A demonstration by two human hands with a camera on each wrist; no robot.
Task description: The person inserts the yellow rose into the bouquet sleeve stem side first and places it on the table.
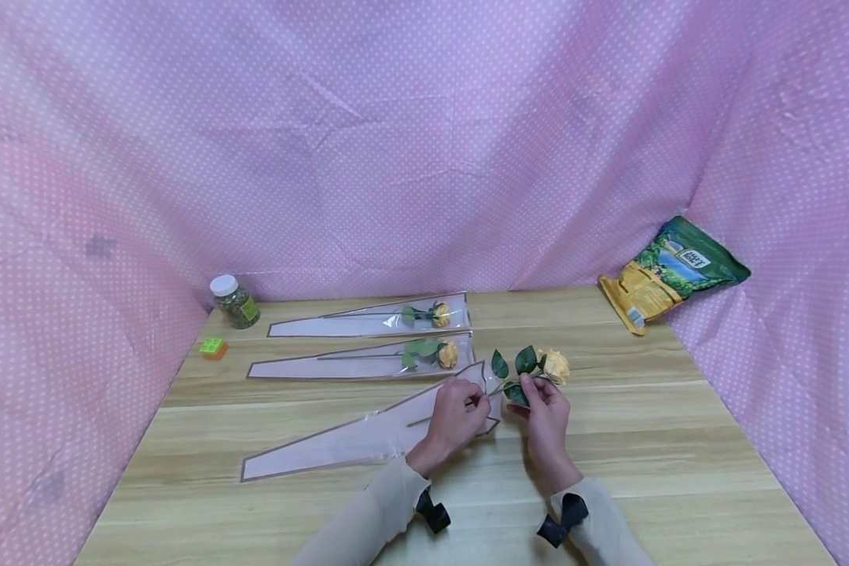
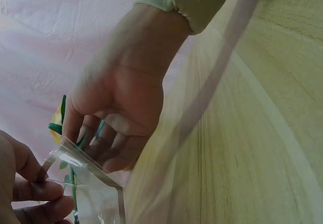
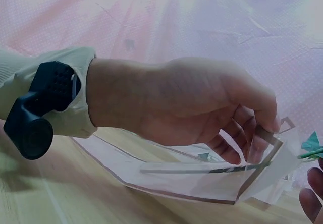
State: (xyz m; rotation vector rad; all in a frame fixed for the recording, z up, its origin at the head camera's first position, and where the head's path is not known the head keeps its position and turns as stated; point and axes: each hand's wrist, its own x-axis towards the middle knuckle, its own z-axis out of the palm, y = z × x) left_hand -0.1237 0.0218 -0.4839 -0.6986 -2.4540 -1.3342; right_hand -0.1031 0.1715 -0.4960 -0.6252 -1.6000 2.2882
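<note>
My left hand (image 1: 456, 413) pinches the open mouth of a clear, brown-edged flower sleeve (image 1: 354, 440) lying slantwise on the table. In the right wrist view, the thumb and fingers of that left hand (image 3: 186, 103) grip the sleeve's rim (image 3: 260, 171). A yellow artificial rose (image 1: 555, 366) with green leaves is held near its head by my right hand (image 1: 548, 420), between thumb and fingers. Its stem runs leftward into the sleeve, while bloom and leaves are outside the mouth. In the left wrist view, my right hand (image 2: 126, 98) is just beyond the sleeve's rim.
Behind the hands lie two sleeves (image 1: 283, 369) (image 1: 297, 326), each with a yellow rose inside. At the back left stand a white-lidded jar (image 1: 237, 303) and a small green-and-orange block (image 1: 214, 348). A green-and-yellow bag (image 1: 672, 275) leans at the back right against a pink dotted curtain (image 1: 424, 157).
</note>
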